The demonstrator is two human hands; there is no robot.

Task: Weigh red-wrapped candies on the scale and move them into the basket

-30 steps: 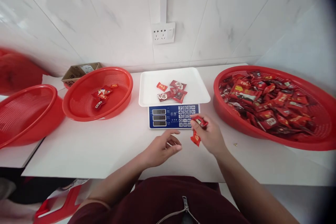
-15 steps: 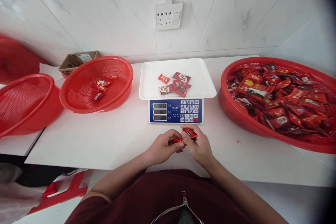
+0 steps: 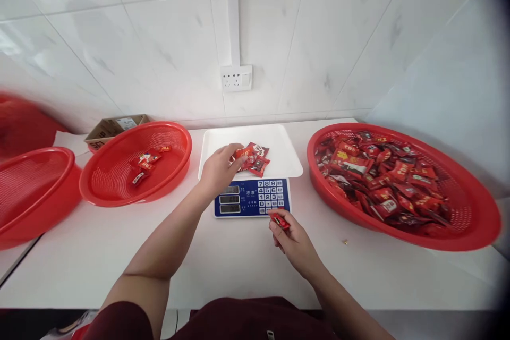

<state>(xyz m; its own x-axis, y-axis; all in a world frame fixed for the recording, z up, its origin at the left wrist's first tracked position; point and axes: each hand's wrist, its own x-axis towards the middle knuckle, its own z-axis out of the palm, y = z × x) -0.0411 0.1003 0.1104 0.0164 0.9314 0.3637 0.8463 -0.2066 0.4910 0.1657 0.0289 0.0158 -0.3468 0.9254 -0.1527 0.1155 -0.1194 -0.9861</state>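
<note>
My left hand [image 3: 223, 167] reaches over the white weighing tray [image 3: 279, 141], its fingers closed around a small red wrapped candy [image 3: 242, 154]. Under and beside those fingers lie several other wrapped candies [image 3: 258, 164], red and dark red, some partly hidden by the hand. In front of the scale's blue keypad panel [image 3: 252, 199], my right hand [image 3: 292, 239] pinches a red wrapped candy [image 3: 280, 220] between thumb and fingers. My left wrist and forearm pass close to the panel's left end.
On the right stands a large red basket [image 3: 478, 212] heaped with wrapped candies. A red basket [image 3: 175, 180] with a few candies is at left, another red basket [image 3: 35, 207] beyond it. Behind sits a cardboard box [image 3: 113, 127]. A tiny gold-coloured bit [image 3: 345, 242] lies on the white table.
My hands have moved apart. The left has gone up and forward onto the tray with a red candy; the right stays near the scale's front, still holding one. The view has tilted upward.
</note>
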